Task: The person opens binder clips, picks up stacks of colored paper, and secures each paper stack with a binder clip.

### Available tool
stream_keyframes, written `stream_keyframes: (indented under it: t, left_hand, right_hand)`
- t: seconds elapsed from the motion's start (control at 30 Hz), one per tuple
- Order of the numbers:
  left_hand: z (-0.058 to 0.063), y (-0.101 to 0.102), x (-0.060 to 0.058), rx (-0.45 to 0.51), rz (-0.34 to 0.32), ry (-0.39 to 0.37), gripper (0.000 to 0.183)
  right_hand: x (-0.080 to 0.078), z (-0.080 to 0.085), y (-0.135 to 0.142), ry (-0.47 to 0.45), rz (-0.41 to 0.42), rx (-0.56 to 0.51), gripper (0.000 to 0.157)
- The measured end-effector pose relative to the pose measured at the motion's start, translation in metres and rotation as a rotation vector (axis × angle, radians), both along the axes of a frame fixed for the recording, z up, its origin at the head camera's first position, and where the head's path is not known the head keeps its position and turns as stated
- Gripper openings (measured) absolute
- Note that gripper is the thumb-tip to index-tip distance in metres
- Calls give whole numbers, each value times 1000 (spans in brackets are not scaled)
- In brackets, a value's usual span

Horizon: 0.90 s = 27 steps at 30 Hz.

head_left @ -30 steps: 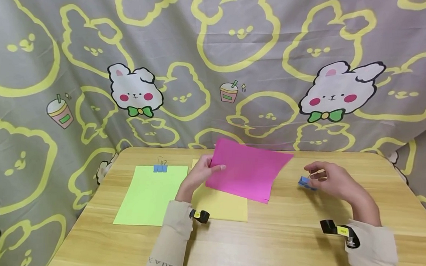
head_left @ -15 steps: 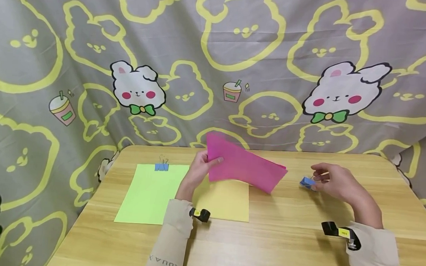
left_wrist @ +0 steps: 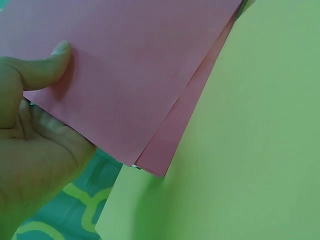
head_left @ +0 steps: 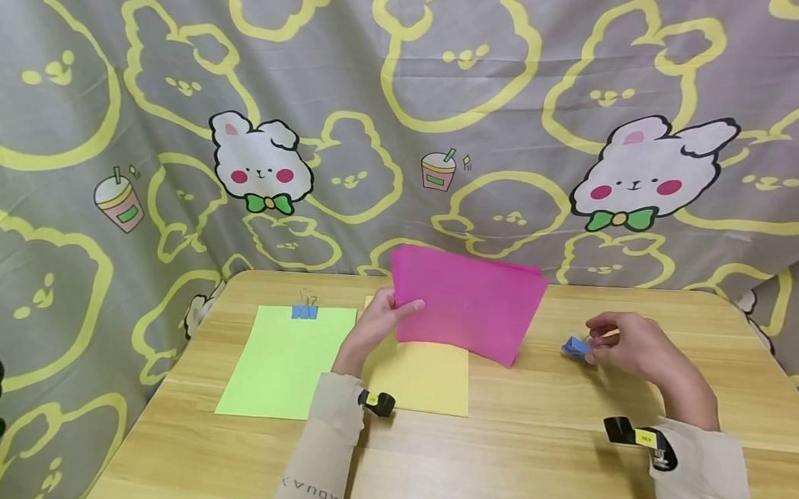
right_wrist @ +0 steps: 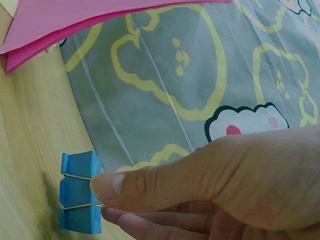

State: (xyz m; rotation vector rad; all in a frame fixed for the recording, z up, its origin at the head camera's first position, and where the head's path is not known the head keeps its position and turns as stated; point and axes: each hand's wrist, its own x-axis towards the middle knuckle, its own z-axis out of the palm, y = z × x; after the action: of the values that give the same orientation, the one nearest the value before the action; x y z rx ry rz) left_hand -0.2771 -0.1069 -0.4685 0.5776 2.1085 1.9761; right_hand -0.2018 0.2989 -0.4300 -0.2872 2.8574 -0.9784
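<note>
Gripping pink sheets (head_left: 471, 306) by their left edge with the left hand (head_left: 376, 326), above yellow paper (head_left: 422, 381) on the bench (head_left: 496, 469); pinching a blue binder clip (head_left: 575, 348) with the right hand (head_left: 630, 346), right of the sheets and apart from them.

A table (head_left: 489, 469) with pale wood grain and rounded far corners spreads out around the yellow paper (head_left: 426, 381), which lies on it, its far part largely hidden. Left of the yellow paper lies green paper (head_left: 282, 372), flat, a blue binder clip (head_left: 304, 312) on its far edge.
</note>
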Motion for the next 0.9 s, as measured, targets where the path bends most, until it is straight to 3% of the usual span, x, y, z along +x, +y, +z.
stream_keyframes:
  t: [0.27,0.57,0.9]
  left_hand:
    - [1,9,2,-35,81,27,19]
    - [2,12,4,-118,121,13,19]
    - [11,15,8,-231,48,-60,21]
  right_hand:
    - [0,0,1,-33,-14,-14,51]
    - [-1,2,-2,-27,-17,-24,55]
    - [-1,1,-2,8,-16,-18,56]
